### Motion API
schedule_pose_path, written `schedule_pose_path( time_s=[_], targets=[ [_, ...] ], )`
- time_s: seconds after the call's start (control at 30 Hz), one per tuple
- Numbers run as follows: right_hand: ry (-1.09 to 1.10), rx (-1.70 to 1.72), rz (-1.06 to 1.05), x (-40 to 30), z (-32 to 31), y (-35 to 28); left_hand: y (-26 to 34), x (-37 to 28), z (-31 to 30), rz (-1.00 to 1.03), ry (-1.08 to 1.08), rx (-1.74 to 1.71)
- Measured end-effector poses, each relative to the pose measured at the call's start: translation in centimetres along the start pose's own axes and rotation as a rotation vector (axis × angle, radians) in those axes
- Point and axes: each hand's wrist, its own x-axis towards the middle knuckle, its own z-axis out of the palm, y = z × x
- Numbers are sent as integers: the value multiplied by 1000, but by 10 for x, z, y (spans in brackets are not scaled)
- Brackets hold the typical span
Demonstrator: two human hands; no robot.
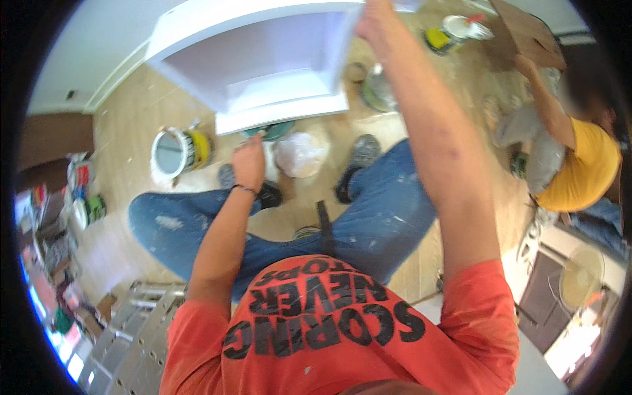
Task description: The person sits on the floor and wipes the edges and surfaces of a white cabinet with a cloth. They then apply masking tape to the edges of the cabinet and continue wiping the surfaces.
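Before me stands a white open-fronted cabinet box (281, 111), tilted, its upper part cut off by the picture's rim. My right hand (374, 19) grips its right side high up; the fingertips are partly hidden. My left hand (248, 160) is low, just below the cabinet's bottom edge, with its fingers curled. Something small shows at those fingertips, too blurred to name. Behind that hand, partly covered by the cabinet, is a green container (276, 131). Close to the left hand, a pale plastic-wrapped bundle (300, 154) lies between my feet.
A white-and-yellow bucket (170, 153) stands left. Beyond my right arm are a green-and-white bucket (377, 91) and a yellow paint pail (439, 39). A person in a yellow shirt (577, 173) crouches at right, one hand at a brown panel (531, 34). A metal ladder (140, 335) lies lower left.
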Motion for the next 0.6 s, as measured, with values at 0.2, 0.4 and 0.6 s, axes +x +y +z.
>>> schedule_pose_path(
  time_s=[0.2, 0.4, 0.6],
  targets=[
    [-198, -36, -67, -18, 16, 4, -4, -1, -2, 14, 63, -71],
    [-14, -106, -31, -3, 11, 12, 17, -22, -72, 52, 248, -227],
    [-17, -39, 1, -25, 49, 13, -9, -50, -131, -391, 96, -868]
  ],
)
